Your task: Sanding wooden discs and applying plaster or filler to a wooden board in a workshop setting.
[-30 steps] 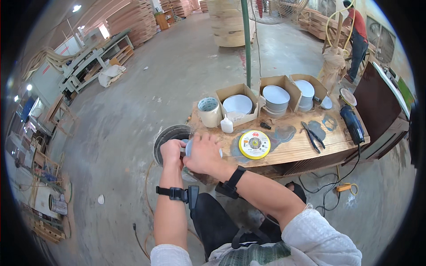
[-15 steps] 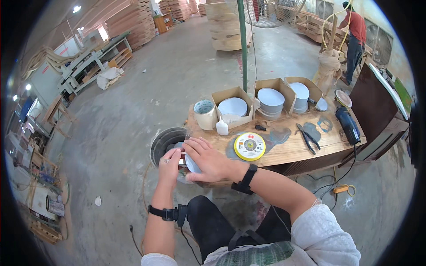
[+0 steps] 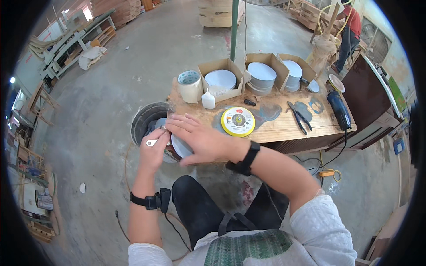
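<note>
My left hand (image 3: pixel 153 150) is closed around a flat, pale handle (image 3: pixel 151 142) with a hole at its end; the rest of that tool is hidden. Beside it, my right hand (image 3: pixel 195 137) lies across a pale grey sanding disc (image 3: pixel 179 145), fingers over its upper edge and thumb near its lower one. Both hands meet at the disc, over the bench's left end next to a dark round bin (image 3: pixel 141 126). On the bench, right of my right hand, lies a yellow-rimmed round pad (image 3: pixel 238 121) with a printed face.
Cardboard boxes hold stacks of sanding discs (image 3: pixel 262 73) along the bench's far side. Nearby are a wide tape roll (image 3: pixel 189 86), a white bottle (image 3: pixel 208 99), pliers (image 3: pixel 299 117) and a corded blue power tool (image 3: pixel 339 110). A person (image 3: pixel 350 33) stands at the far right.
My head view has shifted, so the bench sits higher and further left. The pale handle's end now shows in my left hand. My right hand stays on the disc.
</note>
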`<move>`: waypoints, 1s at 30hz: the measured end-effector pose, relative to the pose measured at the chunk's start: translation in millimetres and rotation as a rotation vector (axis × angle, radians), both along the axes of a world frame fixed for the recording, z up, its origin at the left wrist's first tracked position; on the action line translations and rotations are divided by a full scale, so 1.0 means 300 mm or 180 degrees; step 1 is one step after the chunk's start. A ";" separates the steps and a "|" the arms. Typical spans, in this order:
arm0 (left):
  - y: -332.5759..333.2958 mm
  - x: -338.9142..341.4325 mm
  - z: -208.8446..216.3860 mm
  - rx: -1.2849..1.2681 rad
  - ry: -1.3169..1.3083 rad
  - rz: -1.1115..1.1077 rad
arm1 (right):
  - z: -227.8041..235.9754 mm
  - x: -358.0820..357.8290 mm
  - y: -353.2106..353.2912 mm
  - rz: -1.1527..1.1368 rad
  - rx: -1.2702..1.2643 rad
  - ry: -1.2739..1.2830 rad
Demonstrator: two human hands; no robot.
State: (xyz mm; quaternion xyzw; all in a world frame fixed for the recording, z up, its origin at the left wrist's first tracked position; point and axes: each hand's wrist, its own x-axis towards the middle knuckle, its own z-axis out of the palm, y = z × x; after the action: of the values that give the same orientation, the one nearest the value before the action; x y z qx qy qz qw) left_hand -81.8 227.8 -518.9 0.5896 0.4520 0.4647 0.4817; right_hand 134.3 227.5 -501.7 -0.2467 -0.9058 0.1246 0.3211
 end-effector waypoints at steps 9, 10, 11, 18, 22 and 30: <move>-0.039 0.015 0.070 0.0345 0.0584 -0.0054 | 0.072 0.182 -0.010 -0.1659 -0.0035 0.0050; -0.030 0.026 0.066 0.0296 0.0584 -0.0091 | 0.043 0.125 -0.030 -0.1526 -0.0096 0.0155; -0.026 0.030 0.062 0.0230 0.0598 -0.0110 | 0.021 0.084 -0.048 -0.1373 -0.0176 0.0267; -0.040 0.010 0.077 0.0167 0.0772 -0.0040 | 0.023 0.244 0.020 -0.2329 0.2014 -0.2004; -0.040 0.014 0.046 0.0129 0.0628 0.0029 | 0.074 0.154 -0.066 -0.1948 0.0404 -0.1017; -0.040 0.029 0.082 0.0284 0.0640 0.0034 | 0.030 0.233 -0.041 -0.2302 0.1172 -0.1742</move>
State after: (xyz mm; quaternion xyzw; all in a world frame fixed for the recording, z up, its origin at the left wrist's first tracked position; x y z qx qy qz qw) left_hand -72.9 215.9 -494.4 0.6517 0.4801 0.4254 0.4048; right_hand 204.1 215.3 -492.7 -0.5083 -0.8202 -0.2266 0.1324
